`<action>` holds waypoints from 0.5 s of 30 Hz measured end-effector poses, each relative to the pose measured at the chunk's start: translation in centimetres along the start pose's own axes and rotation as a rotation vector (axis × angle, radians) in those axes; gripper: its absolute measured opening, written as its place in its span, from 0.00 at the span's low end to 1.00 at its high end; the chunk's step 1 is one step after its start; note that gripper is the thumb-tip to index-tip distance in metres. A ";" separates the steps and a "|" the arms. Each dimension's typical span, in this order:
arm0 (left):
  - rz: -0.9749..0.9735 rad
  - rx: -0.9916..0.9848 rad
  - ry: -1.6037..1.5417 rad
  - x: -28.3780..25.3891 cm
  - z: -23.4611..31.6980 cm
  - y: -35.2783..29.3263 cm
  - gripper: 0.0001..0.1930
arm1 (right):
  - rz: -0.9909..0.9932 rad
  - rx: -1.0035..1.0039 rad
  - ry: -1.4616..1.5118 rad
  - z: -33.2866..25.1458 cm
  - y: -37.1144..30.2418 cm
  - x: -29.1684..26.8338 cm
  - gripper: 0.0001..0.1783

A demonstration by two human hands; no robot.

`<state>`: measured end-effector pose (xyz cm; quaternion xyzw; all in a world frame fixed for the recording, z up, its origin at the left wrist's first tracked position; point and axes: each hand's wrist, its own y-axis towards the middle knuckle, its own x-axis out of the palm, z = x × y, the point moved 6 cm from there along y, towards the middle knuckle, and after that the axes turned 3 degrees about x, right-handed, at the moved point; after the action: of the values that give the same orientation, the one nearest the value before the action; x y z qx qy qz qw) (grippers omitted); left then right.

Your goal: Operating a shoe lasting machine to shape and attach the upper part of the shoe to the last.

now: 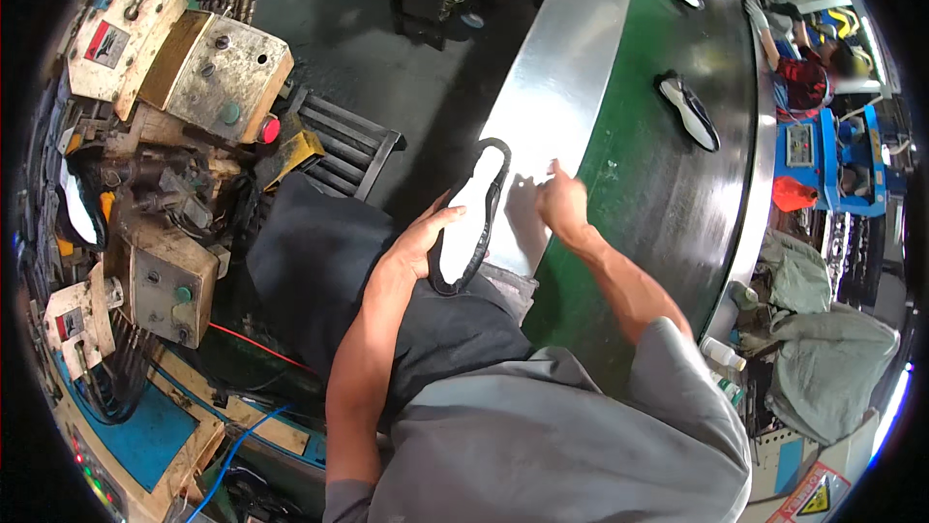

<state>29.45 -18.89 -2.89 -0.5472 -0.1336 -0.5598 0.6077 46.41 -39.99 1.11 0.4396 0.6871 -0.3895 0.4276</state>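
Observation:
My left hand (423, 237) grips a black shoe upper (471, 218), its white underside turned up and its toe end pointing away from me. The thumb lies on the white bottom, while the other fingers go out of sight beneath. Over the edge of the metal ledge (556, 68), my right hand (563, 202) is apart from the shoe upper. Its fingers are curled in, with one fingertip poking forward. Whatever they may hold is hidden.
To the right runs a green conveyor belt (619, 184) carrying another shoe upper (689, 112) and several more farther off. A stained machine (218, 73) with buttons stands left, holding a shoe upper (79, 199). Beyond the belt, a person (805, 78) works beside blue equipment (823, 160).

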 end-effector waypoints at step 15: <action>-0.274 0.360 -0.291 4.7 4.1 -15.7 0.48 | -0.040 -0.248 0.139 -4.1 -1.9 0.5 0.37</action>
<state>19.90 -14.55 10.31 -0.4820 -0.3896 -0.5194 0.5883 43.49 -36.71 2.26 0.3955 0.7665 -0.2787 0.4224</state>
